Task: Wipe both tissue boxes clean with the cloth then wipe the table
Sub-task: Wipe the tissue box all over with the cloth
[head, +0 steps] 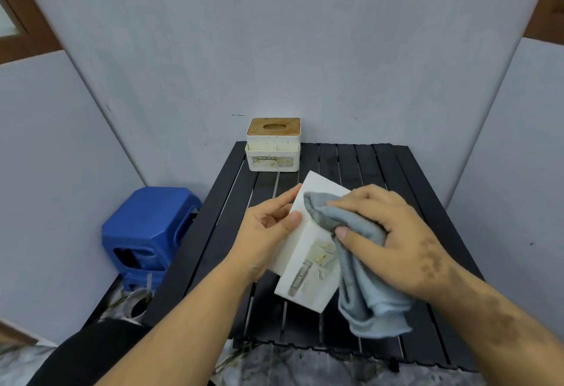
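A white tissue box (pixel 308 275) is tipped on its side above the black slatted table (pixel 409 178), its labelled face toward me. My left hand (pixel 268 233) grips its left edge, thumb on the upper face. My right hand (pixel 390 233) holds a grey-blue cloth (pixel 360 266) and presses it against the box's upper face; the cloth's loose end hangs down to the right of the box. A second white tissue box (pixel 273 146) with a brown wooden lid stands upright at the table's back left corner.
A blue plastic stool (pixel 146 226) stands left of the table, against the grey wall. A small round container (pixel 137 303) sits on the floor in front of it. Grey wall panels enclose the table at the back and right.
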A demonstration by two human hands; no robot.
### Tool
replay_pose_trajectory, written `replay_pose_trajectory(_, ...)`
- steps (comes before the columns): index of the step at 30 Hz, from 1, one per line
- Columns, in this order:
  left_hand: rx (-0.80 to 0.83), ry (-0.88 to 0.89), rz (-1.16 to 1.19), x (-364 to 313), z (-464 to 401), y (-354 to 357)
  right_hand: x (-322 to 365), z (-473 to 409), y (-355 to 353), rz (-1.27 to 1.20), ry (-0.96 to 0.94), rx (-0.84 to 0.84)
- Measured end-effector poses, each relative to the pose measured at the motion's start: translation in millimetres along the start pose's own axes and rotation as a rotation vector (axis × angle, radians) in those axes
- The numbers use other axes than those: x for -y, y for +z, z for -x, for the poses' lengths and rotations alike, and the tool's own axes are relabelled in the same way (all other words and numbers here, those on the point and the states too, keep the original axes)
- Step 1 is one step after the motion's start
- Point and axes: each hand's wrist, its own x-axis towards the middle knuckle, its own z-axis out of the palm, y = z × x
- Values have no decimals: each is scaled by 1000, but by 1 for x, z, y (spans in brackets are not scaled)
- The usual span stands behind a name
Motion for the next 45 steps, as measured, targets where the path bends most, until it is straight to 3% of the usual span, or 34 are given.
replay_pose_trajectory(5,76,5,35,0,1,-3,-22,-15,-5,4,18,80)
replay_pose_trajectory(11,117,10,42,2,-1,-9,-60,-54,-6,-88,120,44)
replay_pose_trajectory(15,79,32,37,9,-5,-15,-30,-28,9,49,-51,35)
replay_pose_trajectory(19,96,55,5,14,-10,-20,-9,-7,16,31,-242,52)
replay_pose_trajectory(26,157,-2,85,6,-5,-10,-64,-64,-2,-10,-15,31)
replay_pose_trajectory(33,165,42,60,3,-5,-8,-26,-30,14,37,-281,44)
replay_pose_trajectory(40,121,10,75,2,-2,-3,-73,-51,4,-73,-9,-3)
replay_pose_trajectory(45,84,37,51,0,-3,1,-41,-14,18,-72,31,-103)
